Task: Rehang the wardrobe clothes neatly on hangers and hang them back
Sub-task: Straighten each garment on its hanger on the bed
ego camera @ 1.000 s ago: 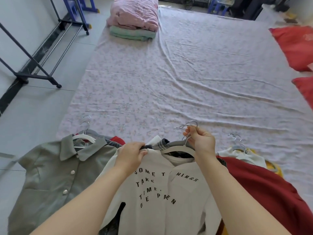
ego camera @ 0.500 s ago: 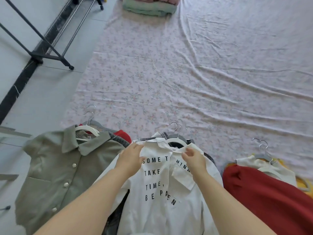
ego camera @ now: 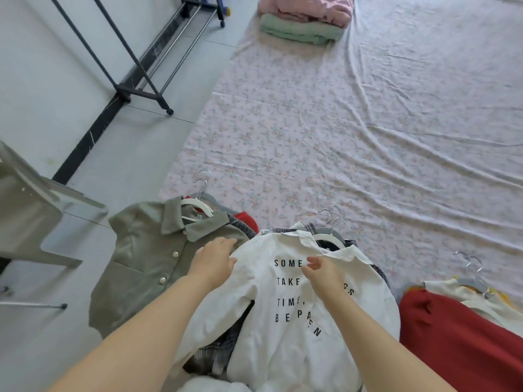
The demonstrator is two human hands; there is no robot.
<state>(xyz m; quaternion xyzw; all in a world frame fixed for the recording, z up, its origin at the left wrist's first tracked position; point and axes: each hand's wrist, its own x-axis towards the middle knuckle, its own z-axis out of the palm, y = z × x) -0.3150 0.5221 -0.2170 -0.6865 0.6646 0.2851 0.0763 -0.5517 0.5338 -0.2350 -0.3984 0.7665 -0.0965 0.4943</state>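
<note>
Loosely, open fingers (ego camera: 312,261) on white shirt (ego camera: 283,349)

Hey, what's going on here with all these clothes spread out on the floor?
A person is straightening a white printed shirt on a white hanger, lying atop other clothes at the edge of a floral sheet. The left hand rests on its shoulder; the right hand is at its front below the collar. A green shirt lies to the left, a red garment to the right. The clothes rack stands beyond.
</note>
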